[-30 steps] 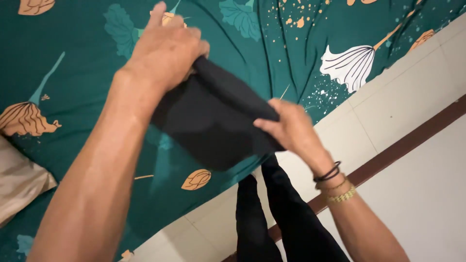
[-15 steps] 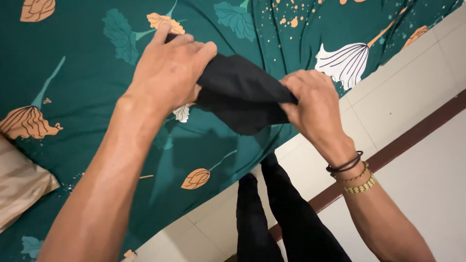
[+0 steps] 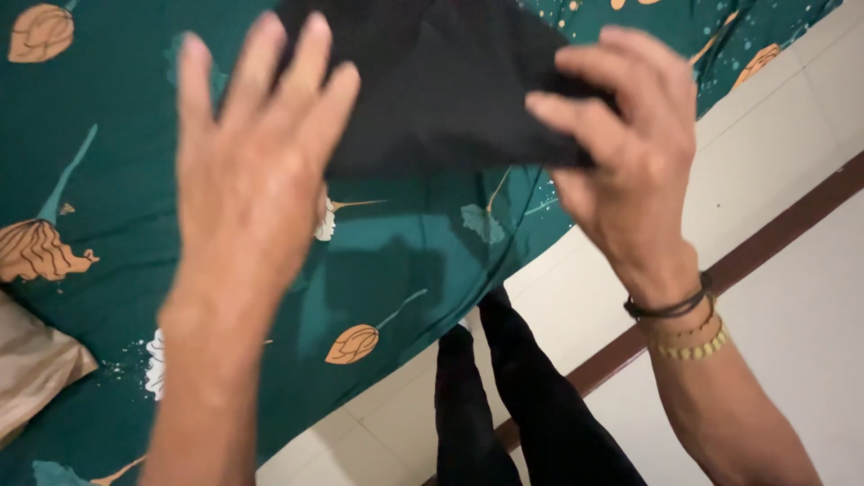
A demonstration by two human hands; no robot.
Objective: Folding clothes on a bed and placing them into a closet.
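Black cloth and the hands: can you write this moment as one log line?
left hand: open, flat on black cloth | right hand: pinching cloth edge | under: green leaf-print bedsheet

black cloth [image 3: 441,85], folded and creased, stretched flat between both hands, its right edge pinched by the right hand [image 3: 630,153].

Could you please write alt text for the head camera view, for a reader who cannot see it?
Two bare hands hold a black cloth above a dark green bedsheet printed with leaves: the left hand lies flat and spread at its edge, while the right hand, with bracelets at the wrist, pinches the other side. Below, black-trousered legs stand on a pale tiled floor.
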